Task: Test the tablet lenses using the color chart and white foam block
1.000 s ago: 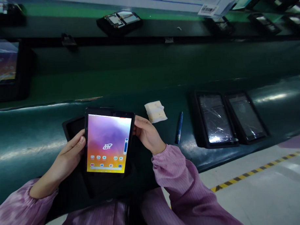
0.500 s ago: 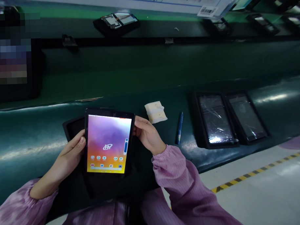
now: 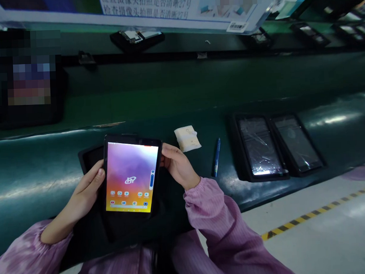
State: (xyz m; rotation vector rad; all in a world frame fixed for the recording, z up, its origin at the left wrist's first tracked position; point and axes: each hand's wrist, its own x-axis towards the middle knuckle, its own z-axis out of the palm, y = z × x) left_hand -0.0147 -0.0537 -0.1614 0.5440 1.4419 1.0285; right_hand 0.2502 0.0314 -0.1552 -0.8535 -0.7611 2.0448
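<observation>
In the lower middle of the frame, a tablet (image 3: 131, 176) with a lit purple-and-orange screen is held upright over a black tray (image 3: 88, 158) on the green bench (image 3: 37, 174). The left hand (image 3: 85, 190) clasps its left edge, thumb pressed on the bezel and the other fingers hidden behind, while the right hand (image 3: 177, 165) grips the right edge with curled fingers. Right of centre lie a pale folded cloth (image 3: 187, 138), a blue pen (image 3: 215, 156) and two dark tablets (image 3: 259, 146) side by side.
</observation>
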